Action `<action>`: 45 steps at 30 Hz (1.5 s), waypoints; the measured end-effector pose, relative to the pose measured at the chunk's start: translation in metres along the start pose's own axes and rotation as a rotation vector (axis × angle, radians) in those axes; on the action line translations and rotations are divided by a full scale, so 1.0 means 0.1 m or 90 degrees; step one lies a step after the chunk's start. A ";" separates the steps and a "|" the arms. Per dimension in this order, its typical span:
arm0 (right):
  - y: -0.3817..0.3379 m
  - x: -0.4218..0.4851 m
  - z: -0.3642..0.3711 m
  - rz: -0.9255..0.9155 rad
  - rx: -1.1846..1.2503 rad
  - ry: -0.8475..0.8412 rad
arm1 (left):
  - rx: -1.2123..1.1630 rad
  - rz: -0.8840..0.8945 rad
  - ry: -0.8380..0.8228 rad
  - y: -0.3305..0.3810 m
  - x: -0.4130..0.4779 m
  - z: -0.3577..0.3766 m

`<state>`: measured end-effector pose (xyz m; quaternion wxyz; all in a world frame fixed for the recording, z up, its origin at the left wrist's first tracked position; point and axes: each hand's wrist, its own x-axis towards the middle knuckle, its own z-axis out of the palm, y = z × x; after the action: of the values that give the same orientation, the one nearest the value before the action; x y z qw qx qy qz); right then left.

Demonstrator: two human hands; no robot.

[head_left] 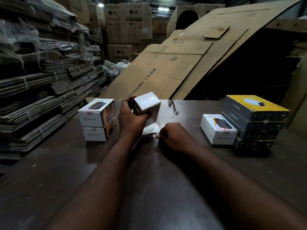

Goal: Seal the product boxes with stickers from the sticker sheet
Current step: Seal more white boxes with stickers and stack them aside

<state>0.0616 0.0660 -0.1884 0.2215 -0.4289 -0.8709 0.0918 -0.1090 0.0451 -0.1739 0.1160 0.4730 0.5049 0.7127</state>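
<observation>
Right hand (173, 136) fingers curled, pinching sticker (154, 135) just off sticker sheet (150, 129) | left hand (131, 116) fingers clamped round product box (147, 102) beyond them | step: peeling | next: likely press sticker across box flap

Four white product boxes (97, 113) were in view: two stacked at the left, one held box (147, 102) in the left hand (131, 117), and one single box (217, 128) at the right. Beside that, four dark Lapcare boxes (254, 112) made one stack, though the lowest were dim. One sticker sheet (150, 129) lay between two hands. Three pink stickers (89, 111) sat on boxes, and a fourth pink sticker (154, 135) was at the fingertips of the right hand (174, 135). At least three LG cartons (131, 22) stood far back. The cardboard bundles (49, 90) on the left were too many to count.
</observation>
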 end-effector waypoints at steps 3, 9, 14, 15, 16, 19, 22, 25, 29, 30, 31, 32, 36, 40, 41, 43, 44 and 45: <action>-0.02 -0.03 -0.02 0.010 0.039 0.016 | -0.001 -0.005 -0.001 0.00 0.00 0.00; 0.05 -0.06 -0.05 0.124 0.198 0.023 | 0.008 -0.012 0.005 0.01 -0.01 -0.01; 0.08 -0.04 -0.06 0.163 0.281 0.053 | 0.007 -0.019 0.007 0.02 0.00 -0.01; 0.09 -0.04 -0.07 0.168 0.284 0.058 | 0.006 -0.019 0.006 0.03 0.00 -0.02; 0.10 -0.04 -0.07 0.173 0.286 0.058 | 0.006 -0.018 0.006 0.03 0.00 -0.02; 0.11 -0.03 -0.05 0.181 0.290 0.068 | 0.010 -0.013 0.008 0.04 0.00 -0.04; 0.10 -0.03 -0.05 0.182 0.249 0.085 | 0.005 -0.018 0.012 0.05 0.01 -0.05; 0.13 -0.03 -0.07 0.206 0.247 0.092 | 0.012 -0.022 0.012 0.05 0.01 -0.06; 0.14 -0.05 -0.08 0.232 0.304 0.109 | 0.031 -0.010 0.020 0.07 0.00 -0.06; 0.14 -0.05 -0.09 0.241 0.322 0.104 | 0.034 -0.004 0.023 0.07 0.01 -0.06; 0.14 -0.06 -0.09 0.255 0.341 0.094 | 0.037 0.000 0.029 0.08 0.01 -0.06; 0.14 -0.06 -0.10 0.267 0.358 0.083 | 0.039 0.005 0.034 0.09 0.02 -0.07; 0.21 -0.06 -0.12 0.231 0.289 0.091 | 0.037 0.004 0.046 0.11 0.03 -0.10; 0.22 -0.03 -0.09 0.213 0.248 0.056 | 0.034 -0.005 0.059 0.12 0.04 -0.11; 0.22 -0.02 -0.07 0.218 0.265 0.057 | 0.036 -0.006 0.059 0.12 0.04 -0.11; 0.20 -0.02 -0.07 0.225 0.263 0.084 | 0.038 -0.008 0.062 0.12 0.04 -0.12; 0.20 -0.03 -0.08 0.222 0.247 0.110 | 0.038 -0.010 0.063 0.12 0.04 -0.12; 0.19 -0.04 -0.08 0.217 0.238 0.133 | 0.036 -0.012 0.063 0.12 0.04 -0.12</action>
<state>0.0812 0.0745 -0.1891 0.3670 -0.5284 -0.7263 0.2423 -0.1163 0.0348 -0.1619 0.0839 0.4356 0.5346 0.7194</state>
